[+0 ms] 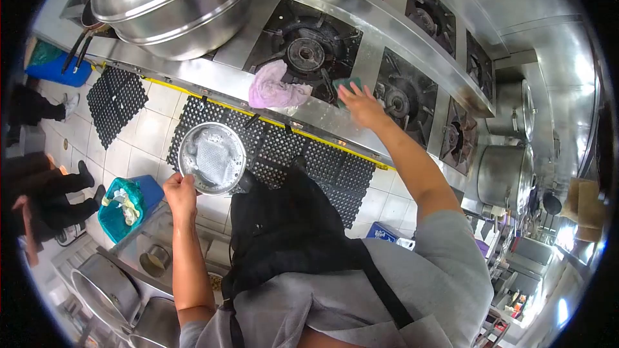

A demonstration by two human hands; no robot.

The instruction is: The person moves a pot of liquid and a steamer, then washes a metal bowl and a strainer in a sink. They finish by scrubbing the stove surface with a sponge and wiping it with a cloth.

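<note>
My left hand (180, 194) is closed on the rim of a round metal bowl (211, 158) with soapy, foamy water in it, held out over the floor mat. My right hand (362, 107) presses a green scouring pad (347, 90) onto the steel stove top (369, 58), between two burners. Left of that hand, a crumpled pink cloth (277, 87) lies on the stove's front edge. Close behind the cloth sits a black burner (305, 55). Another burner (396, 102) is just right of my right hand.
A large steel pot (187, 19) stands on the stove at left; more pots (506, 177) stand at right. Black rubber mats (329, 177) cover floor tiles. At lower left are a lined bin (122, 209) and the legs (64, 183) of other people.
</note>
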